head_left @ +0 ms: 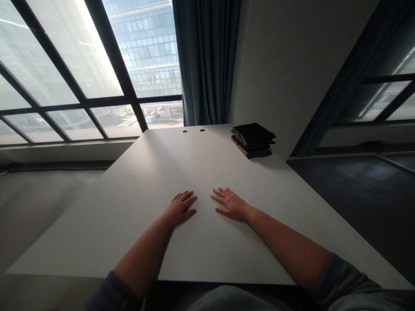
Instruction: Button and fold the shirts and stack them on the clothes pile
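Observation:
My left hand (180, 208) lies palm down on the white table (155, 168), its fingers spread and nothing in it. Across a small gap, my right hand (229, 204) rests flat on the same surface, also with fingers apart and holding nothing. Toward the far right corner of the table sits a stack of folded dark cloths (253, 139), mostly black, with white marks along some edges and greyer layers at the bottom. Neither hand touches the stack; my right hand is the nearer one.
Two round cable holes (193, 130) are set near the table's far edge. Behind it hang a blue curtain (209, 65) and a wall (275, 65). Large framed windows (97, 77) stand at the left. Dark floor (343, 194) shows on the right.

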`<state>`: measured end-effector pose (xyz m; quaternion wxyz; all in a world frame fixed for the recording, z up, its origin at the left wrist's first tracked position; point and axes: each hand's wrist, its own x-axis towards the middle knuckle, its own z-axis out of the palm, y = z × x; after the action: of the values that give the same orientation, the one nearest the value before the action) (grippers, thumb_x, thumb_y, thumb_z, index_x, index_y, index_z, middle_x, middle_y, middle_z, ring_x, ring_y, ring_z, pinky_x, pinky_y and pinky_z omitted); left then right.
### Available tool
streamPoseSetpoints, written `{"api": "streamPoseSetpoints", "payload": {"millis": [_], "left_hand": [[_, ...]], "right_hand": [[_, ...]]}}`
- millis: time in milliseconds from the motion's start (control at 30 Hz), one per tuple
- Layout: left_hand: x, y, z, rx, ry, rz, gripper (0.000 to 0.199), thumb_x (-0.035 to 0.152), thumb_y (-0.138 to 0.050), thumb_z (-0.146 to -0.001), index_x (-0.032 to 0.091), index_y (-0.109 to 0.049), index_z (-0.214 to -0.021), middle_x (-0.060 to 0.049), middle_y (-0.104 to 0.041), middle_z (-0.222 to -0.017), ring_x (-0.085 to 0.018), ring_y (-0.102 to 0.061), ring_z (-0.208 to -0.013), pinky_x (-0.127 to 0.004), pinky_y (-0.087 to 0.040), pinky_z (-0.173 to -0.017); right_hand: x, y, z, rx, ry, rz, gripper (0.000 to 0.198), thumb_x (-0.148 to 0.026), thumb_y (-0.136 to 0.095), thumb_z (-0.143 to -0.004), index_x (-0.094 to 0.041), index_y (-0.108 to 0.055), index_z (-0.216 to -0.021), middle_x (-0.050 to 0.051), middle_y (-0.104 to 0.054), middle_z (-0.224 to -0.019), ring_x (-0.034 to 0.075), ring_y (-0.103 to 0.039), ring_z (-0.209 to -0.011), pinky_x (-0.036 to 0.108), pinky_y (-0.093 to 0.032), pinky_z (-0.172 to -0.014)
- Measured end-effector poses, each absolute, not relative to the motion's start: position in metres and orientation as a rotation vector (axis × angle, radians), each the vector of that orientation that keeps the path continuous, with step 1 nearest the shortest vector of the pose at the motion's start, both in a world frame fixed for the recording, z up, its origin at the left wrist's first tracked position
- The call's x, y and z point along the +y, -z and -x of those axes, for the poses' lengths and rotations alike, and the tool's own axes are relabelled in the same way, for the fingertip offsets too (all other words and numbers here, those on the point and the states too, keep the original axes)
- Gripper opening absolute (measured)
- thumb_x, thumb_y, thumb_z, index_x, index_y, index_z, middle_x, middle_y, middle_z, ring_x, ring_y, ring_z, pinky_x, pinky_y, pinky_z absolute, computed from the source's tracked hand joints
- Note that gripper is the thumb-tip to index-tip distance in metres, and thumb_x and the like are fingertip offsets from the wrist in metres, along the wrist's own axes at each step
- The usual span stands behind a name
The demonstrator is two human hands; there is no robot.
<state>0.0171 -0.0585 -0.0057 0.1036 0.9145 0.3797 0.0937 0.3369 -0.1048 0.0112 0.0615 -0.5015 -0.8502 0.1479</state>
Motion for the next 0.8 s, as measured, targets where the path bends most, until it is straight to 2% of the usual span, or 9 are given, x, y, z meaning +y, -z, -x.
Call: {"api": "streamPoseSetpoints", "payload": {"millis": [800], "left_hand": [[-0.0582, 0.0078, -0.0156, 1.099, -0.316, -2.677, 0.062, 0.053, -0.058, -0.100, 0.032, -0.050, -0.158, -0.007, -0.038, -0.169, -0.031, -0.034, -0.157, -0.054, -0.028, -0.129]], "right_hand": [[-0.1046, -0.0114, -0.3399, -2.557, -0.464, 1.501, 0.070, -0.057, -0.054, -0.100, -0.028, -0.044, -0.162, 0.007, -0.026, -0.173, 0.031, -0.024, -0.161, 0.052, -0.015, -0.132]]}}
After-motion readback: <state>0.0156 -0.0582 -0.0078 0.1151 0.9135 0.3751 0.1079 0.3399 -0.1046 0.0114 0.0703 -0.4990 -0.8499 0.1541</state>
